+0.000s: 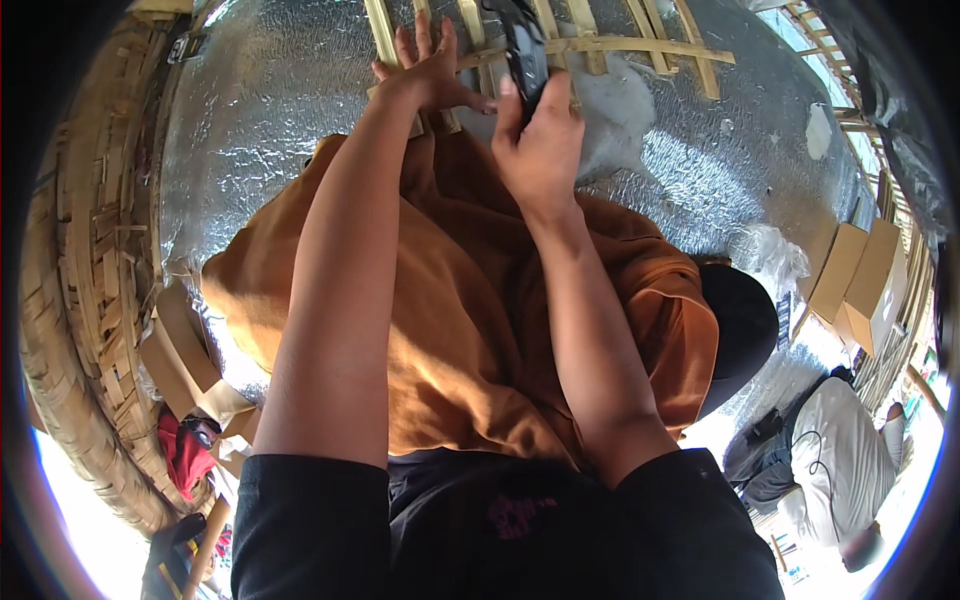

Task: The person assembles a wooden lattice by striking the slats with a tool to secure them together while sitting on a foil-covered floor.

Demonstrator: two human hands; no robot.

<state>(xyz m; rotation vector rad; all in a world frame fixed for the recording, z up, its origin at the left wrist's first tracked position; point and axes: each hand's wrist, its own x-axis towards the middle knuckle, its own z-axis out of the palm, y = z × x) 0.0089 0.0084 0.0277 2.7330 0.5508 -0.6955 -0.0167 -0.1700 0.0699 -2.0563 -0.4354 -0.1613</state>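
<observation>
Cardboard boxes (858, 280) — orange cloth (470, 330) — woven basket (80, 330)

The left hand (425, 65) lies flat with spread fingers on the bamboo slat frame (620, 48) at about 12 o'clock. Just beside it, the right hand (540, 140) grips a black tool (527, 50) that points to the slats. Under the frame is silver foil sheeting (270, 110). An orange cloth (470, 320) covers the centre. Cardboard boxes (860, 280) stand at 3 o'clock.
</observation>
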